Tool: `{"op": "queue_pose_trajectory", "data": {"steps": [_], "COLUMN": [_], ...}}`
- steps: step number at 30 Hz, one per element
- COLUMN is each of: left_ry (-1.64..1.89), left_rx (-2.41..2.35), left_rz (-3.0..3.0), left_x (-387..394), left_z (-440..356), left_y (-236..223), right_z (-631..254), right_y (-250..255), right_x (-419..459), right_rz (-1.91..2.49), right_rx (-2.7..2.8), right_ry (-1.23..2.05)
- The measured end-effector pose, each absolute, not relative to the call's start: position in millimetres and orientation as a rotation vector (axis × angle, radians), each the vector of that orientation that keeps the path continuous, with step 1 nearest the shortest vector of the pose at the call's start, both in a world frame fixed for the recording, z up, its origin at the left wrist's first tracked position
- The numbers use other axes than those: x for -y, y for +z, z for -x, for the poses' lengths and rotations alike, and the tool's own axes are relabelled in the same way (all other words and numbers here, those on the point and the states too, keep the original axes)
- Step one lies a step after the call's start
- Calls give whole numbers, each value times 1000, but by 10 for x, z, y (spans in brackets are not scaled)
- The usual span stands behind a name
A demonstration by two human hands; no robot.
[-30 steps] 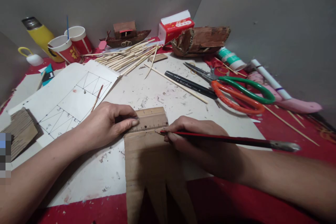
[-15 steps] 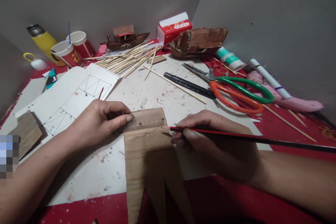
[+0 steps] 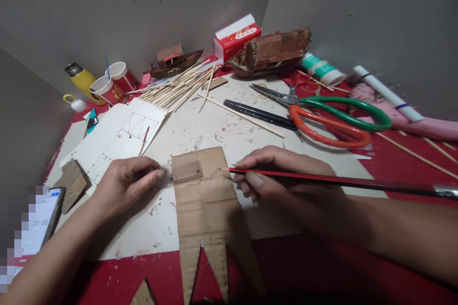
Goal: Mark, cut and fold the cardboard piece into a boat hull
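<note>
In the head view, the cardboard piece (image 3: 195,212) lies in front of you, its upper part on the white sheet (image 3: 168,138) and its pointed strips reaching over the red counter (image 3: 307,271). Your left hand (image 3: 130,183) is at its upper left, thumb and fingers pinching the left end of the clear ruler (image 3: 188,174), which lies across the cardboard piece's upper left part. Your right hand (image 3: 286,176) is just beside its upper right edge, fingers closed around the red-and-black pencil (image 3: 322,181). The pencil's tip is at the cardboard piece near that edge; you cannot tell here whether it presses on the surface.

Beyond the cardboard piece and to its right you have the black marker (image 3: 259,114) and the scissors (image 3: 293,98), with green and orange handles. Straight beyond it, farther off, lies the pile of thin sticks (image 3: 179,89), with a small model boat (image 3: 179,64) behind; a larger brown model (image 3: 277,52) and a red-and-white box (image 3: 238,43) are farther to the right. To its left are the paper with line drawings (image 3: 121,126), a corrugated scrap (image 3: 73,183) and, nearer you, a phone (image 3: 41,219), partly pixelated. Two cups (image 3: 109,93) and a yellow bottle (image 3: 82,82) are at its far left.
</note>
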State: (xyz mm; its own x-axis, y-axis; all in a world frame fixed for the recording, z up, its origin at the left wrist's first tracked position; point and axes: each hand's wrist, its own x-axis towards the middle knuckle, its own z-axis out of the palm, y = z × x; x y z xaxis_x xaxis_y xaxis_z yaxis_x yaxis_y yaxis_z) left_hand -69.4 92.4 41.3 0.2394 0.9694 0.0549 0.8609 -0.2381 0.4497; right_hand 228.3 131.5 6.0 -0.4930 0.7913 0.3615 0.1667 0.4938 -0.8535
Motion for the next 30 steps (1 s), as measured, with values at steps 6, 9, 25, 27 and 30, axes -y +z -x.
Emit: {"op": "queue_pose_trajectory", "data": {"steps": [6, 9, 25, 27, 30], "left_ry": [459, 450, 401, 401, 422], "left_rx": [-1724, -1712, -1635, -1623, -1615], "left_rz": [-2186, -2210, -2230, -2226, -2231], "left_x": [-888, -882, -912, -915, -918], "left_z": [759, 767, 788, 801, 815], "left_y": [296, 285, 229, 220, 207], "right_z": [-2269, -2267, -2280, -2285, -2293], "right_y": [46, 42, -103, -115, -121], "right_x": [-1312, -1317, -1328, -1326, -1326], "right_rz": [862, 886, 744, 743, 783], "right_rx": [1963, 1980, 1970, 1989, 2013], "right_ry": [996, 982, 990, 978, 978]}}
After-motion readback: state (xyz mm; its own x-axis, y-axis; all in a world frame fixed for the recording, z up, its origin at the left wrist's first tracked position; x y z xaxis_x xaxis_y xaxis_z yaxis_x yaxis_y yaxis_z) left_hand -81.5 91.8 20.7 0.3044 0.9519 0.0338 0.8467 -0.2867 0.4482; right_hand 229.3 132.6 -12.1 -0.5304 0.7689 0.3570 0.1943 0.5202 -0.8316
